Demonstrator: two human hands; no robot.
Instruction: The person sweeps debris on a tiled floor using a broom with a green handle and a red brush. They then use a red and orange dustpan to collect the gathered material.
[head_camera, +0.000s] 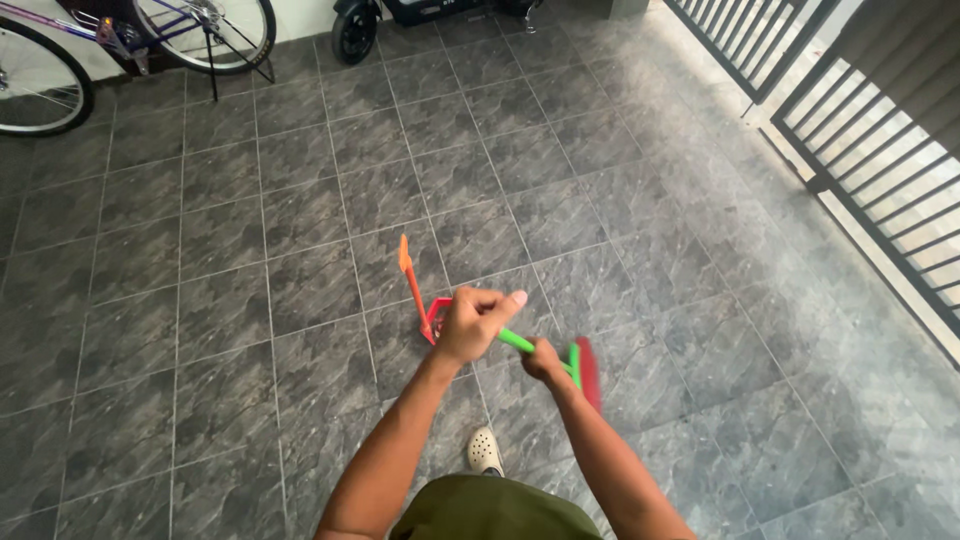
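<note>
My left hand (476, 322) is closed around the upper end of a green broom handle (517, 341). Lower down the same handle, my right hand (543, 359) grips it near the broom head. The broom's red bristles (588, 371) angle down to the grey tiled floor just right of my right hand. A red dustpan (436, 316) with an upright orange handle (410, 280) stands on the floor just left of and behind my left hand, partly hidden by it.
A purple bicycle (60, 50) is parked at the top left and a scooter wheel (354, 35) shows at the top middle. A black barred gate (880, 150) runs along the right side. My shoe (485, 450) is on the tiles below my hands.
</note>
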